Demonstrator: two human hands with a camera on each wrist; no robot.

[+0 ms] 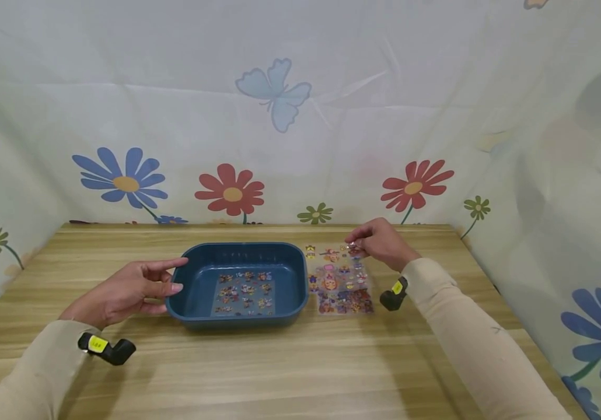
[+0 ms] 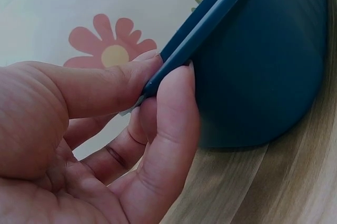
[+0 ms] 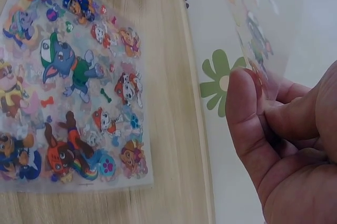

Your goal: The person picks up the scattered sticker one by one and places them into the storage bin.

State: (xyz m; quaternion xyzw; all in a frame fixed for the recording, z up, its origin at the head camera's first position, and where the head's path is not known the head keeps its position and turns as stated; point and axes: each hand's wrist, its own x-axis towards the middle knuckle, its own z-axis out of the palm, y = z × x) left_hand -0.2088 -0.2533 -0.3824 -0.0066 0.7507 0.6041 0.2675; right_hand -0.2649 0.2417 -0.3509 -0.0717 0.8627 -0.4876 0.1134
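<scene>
A dark blue plastic basin (image 1: 237, 321) with rounded corners stands on the table, a clear sticker sheet (image 1: 245, 294) with small cartoon figures lying flat inside it. My left hand (image 1: 127, 291) pinches the basin's rim (image 2: 210, 13) at its left end between thumb and fingers. To the right of the basin, my right hand (image 1: 384, 242) pinches a transparent sticker sheet (image 1: 334, 265) by its upper right corner. That sheet hangs raised over a pile of sticker sheets (image 3: 73, 92), printed with colourful cartoon dogs, on the table.
The wood-grain table (image 1: 279, 373) meets a white cloth backdrop (image 1: 332, 146) with printed flowers and a butterfly along its back edge. More of this cloth hangs at both sides. Both wrists carry a small black camera mount (image 1: 116, 352).
</scene>
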